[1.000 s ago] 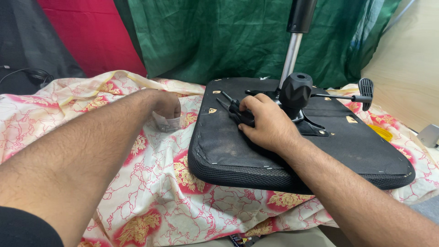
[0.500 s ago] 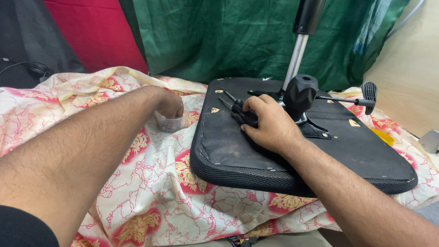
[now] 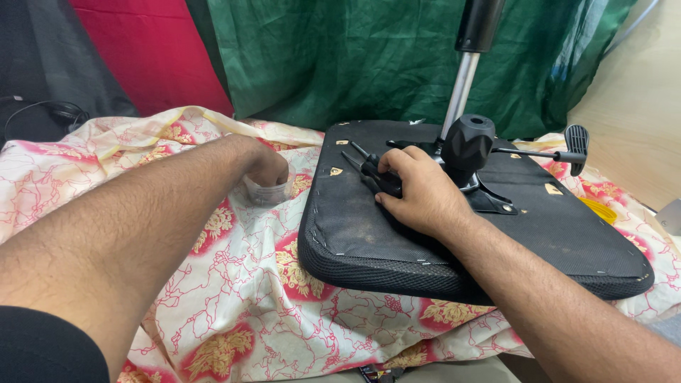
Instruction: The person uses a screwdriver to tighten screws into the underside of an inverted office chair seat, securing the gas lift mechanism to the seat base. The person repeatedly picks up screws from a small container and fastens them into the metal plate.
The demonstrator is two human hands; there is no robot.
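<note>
Curling over a black-handled tool [image 3: 372, 174], likely pliers, the fingers [image 3: 391, 164] of the right hand [image 3: 422, 195] press it against the upturned underside of a black chair seat [image 3: 369, 234], beside the round knob [image 3: 467, 142] of the metal mechanism. The left hand [image 3: 266, 167] dips its fingers into a small clear plastic cup [image 3: 268, 191] on the floral cloth [image 3: 234, 284]; whether they pinch anything inside cannot be told. The tool looks stiff and moderately heavy, best gripped by its coated handles. The cup seems light and easily tipped or crushed, so it wants a gentle hold at the rim. The seat, with its gas-lift post [image 3: 461, 85] and lever [image 3: 560, 152], looks bulky and steady.
</note>
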